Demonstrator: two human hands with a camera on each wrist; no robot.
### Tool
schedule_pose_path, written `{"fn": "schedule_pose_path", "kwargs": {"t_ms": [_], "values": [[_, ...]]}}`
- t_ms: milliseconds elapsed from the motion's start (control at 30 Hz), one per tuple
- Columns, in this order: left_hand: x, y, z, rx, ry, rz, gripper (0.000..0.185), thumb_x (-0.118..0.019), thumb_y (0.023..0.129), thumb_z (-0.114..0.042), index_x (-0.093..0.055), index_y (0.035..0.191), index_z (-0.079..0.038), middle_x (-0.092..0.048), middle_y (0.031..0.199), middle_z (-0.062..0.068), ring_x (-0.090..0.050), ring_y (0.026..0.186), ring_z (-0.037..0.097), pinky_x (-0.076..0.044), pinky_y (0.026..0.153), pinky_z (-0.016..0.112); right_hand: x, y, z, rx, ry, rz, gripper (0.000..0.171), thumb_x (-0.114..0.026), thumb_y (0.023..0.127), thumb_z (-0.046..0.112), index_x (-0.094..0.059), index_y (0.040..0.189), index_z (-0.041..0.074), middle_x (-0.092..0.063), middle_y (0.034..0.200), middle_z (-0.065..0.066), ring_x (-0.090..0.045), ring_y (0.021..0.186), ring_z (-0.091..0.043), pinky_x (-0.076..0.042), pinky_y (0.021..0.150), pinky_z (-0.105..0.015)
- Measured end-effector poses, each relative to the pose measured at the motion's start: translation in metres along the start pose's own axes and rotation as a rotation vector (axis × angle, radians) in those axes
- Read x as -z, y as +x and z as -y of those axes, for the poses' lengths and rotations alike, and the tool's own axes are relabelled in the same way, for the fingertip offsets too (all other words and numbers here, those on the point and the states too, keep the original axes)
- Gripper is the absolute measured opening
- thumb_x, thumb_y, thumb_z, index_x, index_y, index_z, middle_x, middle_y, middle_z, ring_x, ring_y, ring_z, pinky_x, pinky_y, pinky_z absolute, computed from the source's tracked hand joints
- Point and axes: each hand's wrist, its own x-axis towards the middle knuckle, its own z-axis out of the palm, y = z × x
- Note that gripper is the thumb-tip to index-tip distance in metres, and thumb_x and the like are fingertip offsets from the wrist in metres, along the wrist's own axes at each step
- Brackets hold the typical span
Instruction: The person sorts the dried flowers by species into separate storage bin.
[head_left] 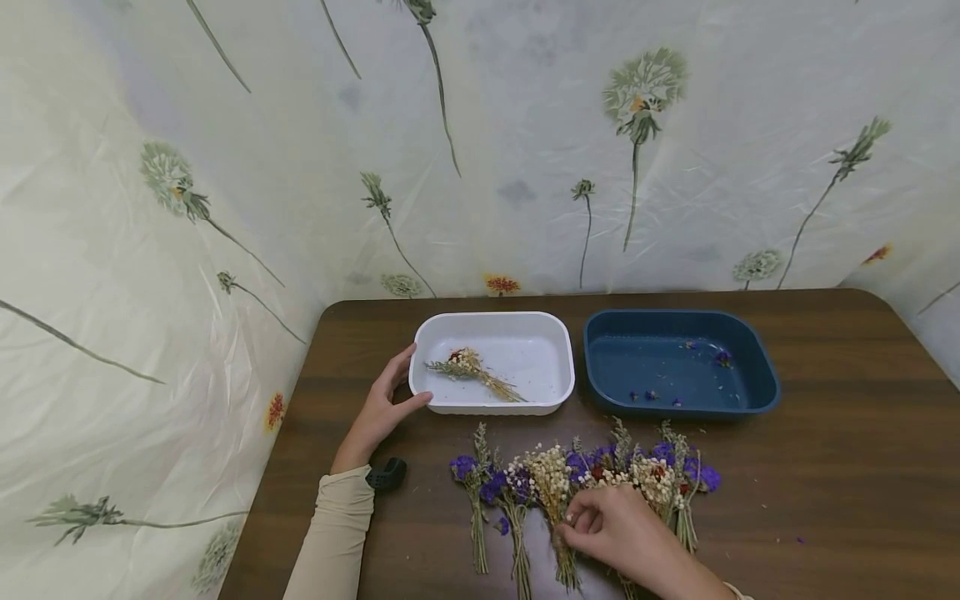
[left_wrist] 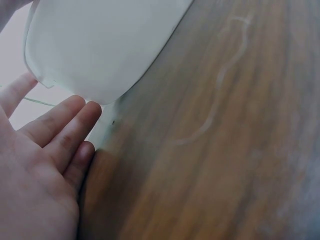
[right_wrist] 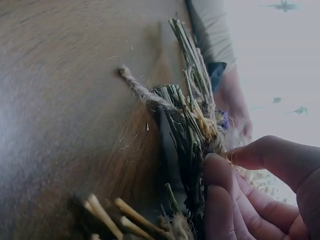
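Left hand (head_left: 378, 408) lay open, fingers straight against the white tray (head_left: 551, 390) holding one dried sprig (head_left: 472, 372); right hand (head_left: 618, 529) pinched a dried flower bundle (head_left: 553, 492) on the table (head_left: 840, 467), below the blue tray (head_left: 761, 383).

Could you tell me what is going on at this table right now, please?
A person sits at a wooden table. Their left hand rests against the white tray, which holds one dried bunch. Their right hand pinches a cream-flowered bunch in a row of dried bouquets. The blue tray holds only loose petals.
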Motion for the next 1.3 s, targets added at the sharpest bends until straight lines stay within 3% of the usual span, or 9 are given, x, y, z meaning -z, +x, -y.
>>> {"fn": "schedule_pose_path", "kwargs": {"t_ms": [267,533,833,1133,1300], "values": [[0.0001,0.0000,-0.0010,0.005,0.001,-0.002,0.082,-0.077,0.093,-0.011,-0.035,0.161,-0.029,-0.048,0.159,0.014,-0.044,0.146,0.036,-0.029,0.122,0.061,-0.0027,0.0005,0.0032,-0.058,-0.012,-0.021,0.024,-0.084,0.085,0.041,-0.076,0.080,0.019,-0.068,0.068,0.013,-0.060,0.059,0.003,-0.051,0.059,-0.020],[-0.0005,-0.0003,-0.0002,-0.001,-0.004,-0.002,0.082,-0.076,0.093,-0.009,-0.035,0.162,-0.026,-0.046,0.160,0.014,-0.043,0.147,0.037,-0.028,0.122,0.060,-0.0081,0.0025,0.0054,-0.097,-0.079,-0.054,0.031,-0.084,0.082,0.049,-0.071,0.074,0.022,-0.064,0.062,0.015,-0.054,0.055,0.003,-0.046,0.057,-0.020],[-0.0008,-0.0004,-0.0007,0.001,-0.008,0.004,0.082,-0.076,0.094,-0.011,-0.034,0.162,-0.026,-0.046,0.160,0.014,-0.043,0.147,0.037,-0.029,0.121,0.061,-0.0085,0.0038,0.0027,-0.048,-0.073,-0.046,0.019,-0.084,0.084,0.031,-0.073,0.070,0.024,-0.068,0.065,0.016,-0.058,0.057,0.006,-0.050,0.058,-0.019],[-0.0009,-0.0001,-0.0010,0.000,-0.010,0.002,0.082,-0.076,0.093,-0.009,-0.035,0.162,-0.026,-0.045,0.161,0.014,-0.042,0.147,0.037,-0.029,0.122,0.062,-0.0056,0.0014,0.0073,-0.154,0.117,-0.013,0.011,-0.078,0.085,0.017,-0.071,0.080,0.011,-0.070,0.067,0.005,-0.066,0.054,-0.013,-0.052,0.054,-0.023],[-0.0005,0.0000,-0.0010,-0.002,-0.008,-0.001,0.082,-0.076,0.093,-0.010,-0.034,0.162,-0.027,-0.045,0.161,0.014,-0.043,0.147,0.037,-0.029,0.122,0.062,-0.0043,0.0005,0.0072,-0.114,0.052,-0.044,0.009,-0.077,0.086,0.017,-0.071,0.078,0.015,-0.070,0.070,0.009,-0.063,0.060,-0.002,-0.052,0.060,-0.021]]}}
